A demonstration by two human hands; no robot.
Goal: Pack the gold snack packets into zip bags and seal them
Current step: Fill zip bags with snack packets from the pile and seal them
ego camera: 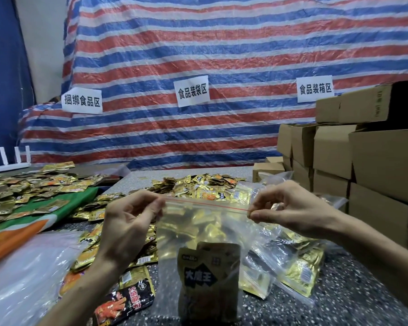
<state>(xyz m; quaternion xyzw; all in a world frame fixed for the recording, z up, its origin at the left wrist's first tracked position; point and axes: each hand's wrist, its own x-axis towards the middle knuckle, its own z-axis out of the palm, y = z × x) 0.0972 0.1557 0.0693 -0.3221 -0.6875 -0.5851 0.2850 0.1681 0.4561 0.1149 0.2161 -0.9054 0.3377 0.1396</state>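
Up front, both hands pinch the top of a clear zip bag [205,234], held upright above the near edge of the bench [339,292]. The left hand [127,229] has thumb and fingers closed on the bag's left top corner; the right hand [290,208] presses thumb and forefinger together on the right end of the red zip strip [205,204], which runs taut between the two hands. Whether the strip is fully sealed along its length cannot be told. Inside the bag, gold snack packets [207,271] sit in the lower part, one with a dark label facing the camera; the upper part is empty film. Behind the bag, loose gold packets [198,184] lie heaped toward the bench's far edge. Filled zip bags [292,267] lie flat on the bench to the right, under the right wrist. Cardboard boxes [363,161] are stacked at the right edge.
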